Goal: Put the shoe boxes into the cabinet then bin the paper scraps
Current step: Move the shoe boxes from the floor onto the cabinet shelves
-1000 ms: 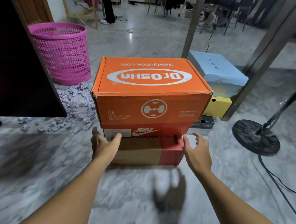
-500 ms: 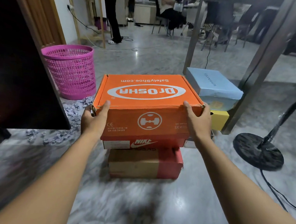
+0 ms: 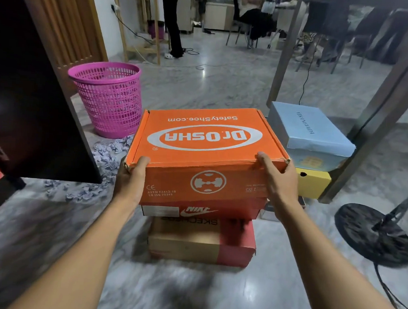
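Orange box sits top of a three-box stack, centre of view, between both hands. Left hand clamps its near-left corner: thumb lies on the lid edge, fingers are hidden behind the side wall. Right hand clamps the near-right corner: thumb on the lid, fingers wrap round the right side. Both grip this one box, arms stretched forward.

The box rests directly on the Nike box, faces touching. Can't tell if any gap has opened. Under that is the Skechers box, on the floor.

Orange box: corrugated card, flat rectangular, matte, with a white oval logo on the lid and frayed near corners. Nike box: red card, shallow, white label at left. Skechers box: brown card with a red right end.

Just right of the stack: blue box, pale and paper-covered, on a yellow box with a round hole in its end.

Bin: pink plastic lattice, round, tapered, upright, far left of the stack. Scraps: crumpled pale paper, scattered from the bin's foot toward the left hand.

Dark panel fills the left edge, smooth and flat. Floor is glossy grey marble. Round black stand base lies at right, cable trailing off.
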Tool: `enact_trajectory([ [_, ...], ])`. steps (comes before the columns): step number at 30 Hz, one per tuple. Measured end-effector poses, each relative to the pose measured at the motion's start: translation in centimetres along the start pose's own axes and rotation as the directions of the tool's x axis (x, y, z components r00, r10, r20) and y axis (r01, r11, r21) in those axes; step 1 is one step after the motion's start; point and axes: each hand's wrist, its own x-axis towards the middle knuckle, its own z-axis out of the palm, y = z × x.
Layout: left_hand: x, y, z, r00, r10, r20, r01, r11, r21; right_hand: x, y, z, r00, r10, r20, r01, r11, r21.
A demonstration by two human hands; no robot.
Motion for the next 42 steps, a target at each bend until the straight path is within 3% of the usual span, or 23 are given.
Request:
enact_trajectory([
  [8,-5.4,3.8,-4.7,0.97,-0.083,-0.227,0.075,0.996,-0.044,-0.4,-6.6,3.1,0.981,-0.07,0.181,0.078,0.996,-0.035],
  [14,-11.2,8.6,-11.1,0.902,-0.151,-0.404,0.138,0.989,-0.061,-4.2,-11.8,6.5,0.904,-0.075,0.42,0.084,0.996,-0.003],
  [18,-14.8,12.3,-14.8,0.812,-0.096,-0.576,0.093,0.995,-0.035,-6.8,-15.0,9.2,0.816,-0.08,0.572,0.046,0.996,0.073],
  [23,-18.8,17.5,-19.4,0.702,-0.028,-0.712,0.035,0.999,-0.006,-10.4,-20.3,12.8,0.673,-0.19,0.715,0.061,0.977,0.203],
  [29,-21.3,22.3,-26.1,0.576,0.046,-0.817,-0.023,0.999,0.04,-14.7,-26.9,18.9,0.449,-0.308,0.839,0.053,0.946,0.319],
  [34,-20.3,24.7,-31.6,0.471,0.063,-0.88,-0.026,0.998,0.058,-18.6,-31.2,27.6,0.33,-0.323,0.887,0.098,0.946,0.308],
  [42,-16.2,25.2,-39.1,0.338,0.243,-0.909,-0.121,0.969,0.214,-25.0,-34.2,38.4,0.307,-0.313,0.899,0.079,0.949,0.304],
])
